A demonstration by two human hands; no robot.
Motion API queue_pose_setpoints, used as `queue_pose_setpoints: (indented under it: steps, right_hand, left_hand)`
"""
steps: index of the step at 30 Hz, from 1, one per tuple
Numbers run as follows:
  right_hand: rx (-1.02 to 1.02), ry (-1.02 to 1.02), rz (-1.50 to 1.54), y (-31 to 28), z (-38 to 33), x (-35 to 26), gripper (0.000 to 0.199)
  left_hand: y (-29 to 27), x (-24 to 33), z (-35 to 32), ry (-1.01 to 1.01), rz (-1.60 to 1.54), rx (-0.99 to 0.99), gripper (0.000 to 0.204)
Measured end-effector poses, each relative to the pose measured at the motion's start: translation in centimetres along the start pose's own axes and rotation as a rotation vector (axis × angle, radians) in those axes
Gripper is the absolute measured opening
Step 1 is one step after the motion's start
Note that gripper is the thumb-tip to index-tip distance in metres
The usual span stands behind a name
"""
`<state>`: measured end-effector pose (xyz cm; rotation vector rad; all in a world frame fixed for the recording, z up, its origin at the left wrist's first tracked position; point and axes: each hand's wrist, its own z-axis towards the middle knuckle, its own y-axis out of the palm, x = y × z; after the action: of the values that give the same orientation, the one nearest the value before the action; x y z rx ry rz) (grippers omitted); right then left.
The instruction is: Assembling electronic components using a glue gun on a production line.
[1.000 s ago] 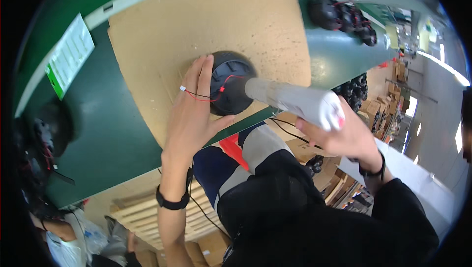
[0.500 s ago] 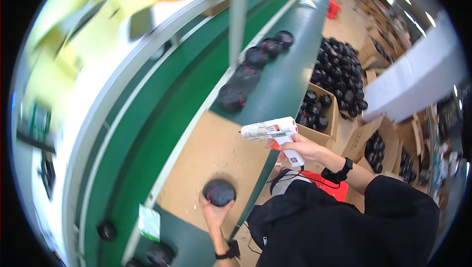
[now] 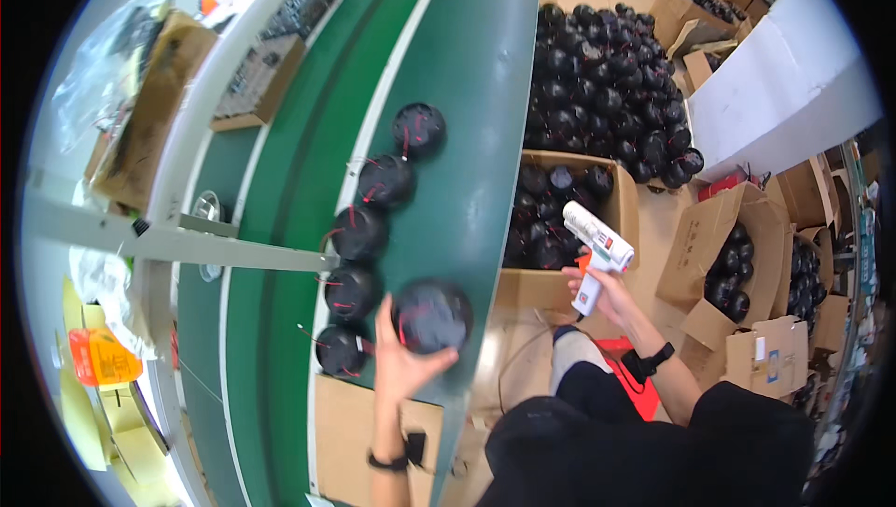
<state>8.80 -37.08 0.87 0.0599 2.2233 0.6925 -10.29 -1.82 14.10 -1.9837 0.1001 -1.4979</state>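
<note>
My left hand (image 3: 406, 367) is curled around the near side of a black round dome-shaped piece (image 3: 434, 311), thumb on one side and fingers on the other. That piece is a little blurred and looks larger than its neighbours. Just left of it, a row of similar black pieces (image 3: 359, 232) with thin red wires runs along the green bench (image 3: 457, 143). Off to the right, my right hand (image 3: 607, 290) grips the handle of a white glue gun (image 3: 597, 238), whose nozzle points up and left, away from the row.
A cardboard sheet (image 3: 373, 423) covers the near bench. Beyond the bench's left edge runs a green conveyor belt (image 3: 299, 147). On the right stand a carton (image 3: 621, 218) of black pieces, a large heap (image 3: 602, 87) of them, and a white pillar (image 3: 775, 87). A grey bar (image 3: 233, 250) crosses the belt.
My left hand has carried the black piece forward from the cardboard sheet to beside the row. The glue gun has swung to the right, away from the bench. The view has turned.
</note>
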Motion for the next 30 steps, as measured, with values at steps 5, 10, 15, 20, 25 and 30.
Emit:
queue_pose_setpoints:
  steps: [5,10,15,20,25,30]
  right_hand:
    - [0.097,0.059,-0.068,-3.6,3.5,-4.7,0.053]
    - [0.121,0.08,-0.065,-4.2,6.3,-6.6,0.061]
    - [0.091,0.082,-0.059,-4.3,6.3,-9.3,0.06]
    - [0.127,0.119,-0.168,-6.4,7.6,-10.0,0.059]
    - [0.125,0.159,-0.271,-5.8,7.4,-10.8,0.055]
    - [0.15,0.126,-0.366,-7.5,7.7,-12.5,0.053]
  left_hand:
    - [9.5,1.2,20.6,0.095,0.103,0.0,0.125]
    - [17.4,1.2,35.2,0.05,0.199,0.103,0.129]
    - [19.4,-0.9,39.9,-0.138,0.121,0.375,0.132]
    - [19.0,-0.3,41.3,-0.13,0.151,0.347,0.129]
    - [17.6,2.2,48.6,-0.04,0.508,0.385,0.116]
    - [18.6,3.7,53.6,-0.351,0.667,0.482,0.091]
